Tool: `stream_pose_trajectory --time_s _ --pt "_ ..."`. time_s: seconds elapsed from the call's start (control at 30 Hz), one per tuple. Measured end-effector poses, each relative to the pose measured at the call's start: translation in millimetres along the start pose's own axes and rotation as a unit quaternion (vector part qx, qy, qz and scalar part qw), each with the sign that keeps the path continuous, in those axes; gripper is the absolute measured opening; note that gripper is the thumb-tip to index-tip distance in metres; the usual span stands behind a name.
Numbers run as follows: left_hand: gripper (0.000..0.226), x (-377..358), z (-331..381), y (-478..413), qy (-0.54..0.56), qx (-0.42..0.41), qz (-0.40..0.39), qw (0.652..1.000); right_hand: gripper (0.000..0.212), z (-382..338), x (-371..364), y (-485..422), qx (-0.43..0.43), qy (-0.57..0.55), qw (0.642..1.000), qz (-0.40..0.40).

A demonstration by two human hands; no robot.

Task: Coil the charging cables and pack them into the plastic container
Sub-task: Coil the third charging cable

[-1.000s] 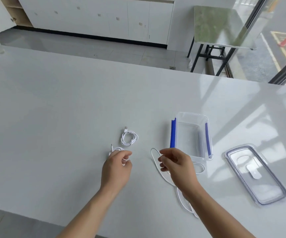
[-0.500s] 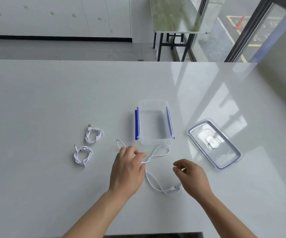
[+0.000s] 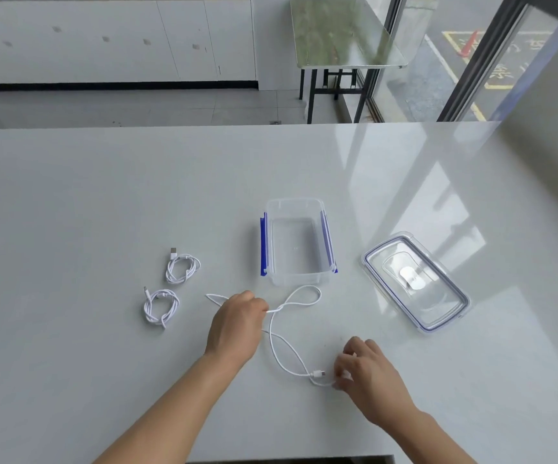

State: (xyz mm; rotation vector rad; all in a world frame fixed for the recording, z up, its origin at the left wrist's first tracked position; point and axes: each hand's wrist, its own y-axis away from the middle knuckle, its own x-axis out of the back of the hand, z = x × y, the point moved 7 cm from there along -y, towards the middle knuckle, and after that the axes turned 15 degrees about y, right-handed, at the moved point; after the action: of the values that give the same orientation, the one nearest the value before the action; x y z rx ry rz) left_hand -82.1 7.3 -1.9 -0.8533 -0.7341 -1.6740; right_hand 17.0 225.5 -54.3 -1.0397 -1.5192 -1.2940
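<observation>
On the smooth, glossy white table (image 3: 103, 195) my left hand (image 3: 235, 324) lies knuckles up, fingers curled, pinching the thin loose white charging cable (image 3: 272, 339) where it leaves my fingertips. From there the cord swings in a round loop to just short of the clear rectangular plastic container with blue side clips (image 3: 299, 279), crosses itself and runs back to my right hand (image 3: 368, 370), whose bent fingertips nip it beside its small plug. The clear rounded-corner lid (image 3: 415, 283) lies flat to the right. Left of my hands sit two white coiled cables, the farther (image 3: 188, 271) and the nearer (image 3: 162, 318), both outside the container.
</observation>
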Motion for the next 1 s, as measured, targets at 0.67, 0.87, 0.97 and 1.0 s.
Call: stream_pose_trajectory --time_s 0.67,0.87,0.97,1.0 --pt "0.022 79.7 122.8 14.9 0.473 -0.041 -0.045 0.879 0.029 -25.7 204.6 -2.0 -0.026 -0.598 0.787 0.148" --pt "0.019 91.7 104.9 6.8 0.741 0.141 0.037 0.655 0.031 -61.8 172.3 -8.0 0.007 -0.607 0.793 0.05" --pt "0.018 94.5 102.7 5.2 0.804 0.179 0.049 0.566 0.026 -93.6 152.0 -8.7 0.065 -0.557 0.828 -0.005" --pt "0.018 96.1 101.7 5.7 0.817 0.183 0.052 0.545 0.016 -93.8 152.6 -10.1 0.056 -0.552 0.831 0.024"
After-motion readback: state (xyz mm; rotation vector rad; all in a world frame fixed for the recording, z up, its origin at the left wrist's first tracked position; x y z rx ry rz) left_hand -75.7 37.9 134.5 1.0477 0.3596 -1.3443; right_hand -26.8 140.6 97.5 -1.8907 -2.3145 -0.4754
